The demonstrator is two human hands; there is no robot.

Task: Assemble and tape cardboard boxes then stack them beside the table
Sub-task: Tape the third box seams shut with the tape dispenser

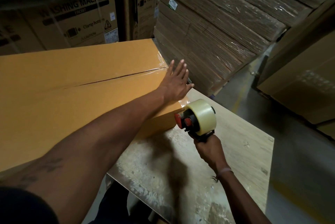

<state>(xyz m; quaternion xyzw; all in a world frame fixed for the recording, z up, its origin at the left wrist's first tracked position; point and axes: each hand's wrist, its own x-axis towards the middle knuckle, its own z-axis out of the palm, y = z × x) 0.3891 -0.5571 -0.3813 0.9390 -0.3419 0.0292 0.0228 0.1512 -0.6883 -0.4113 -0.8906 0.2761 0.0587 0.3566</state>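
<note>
Box (72, 96) is sitting on the tabletop (235, 151); we're pressing left hand (176, 83) fingers (181, 67) flat beside the seam while right hand (208, 148) is gripping the tape gun (197, 117). Probably worth keeping tension, pulling straight.

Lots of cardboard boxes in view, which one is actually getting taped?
The plain orange-brown box on the table, under the flat left hand, with the tape dispenser at its corner. The printed washing-machine cartons stand behind, untouched.

Left hand (176, 82) flat on box (76, 85), right hand (208, 148) gripping dispenser (196, 117)
</note>
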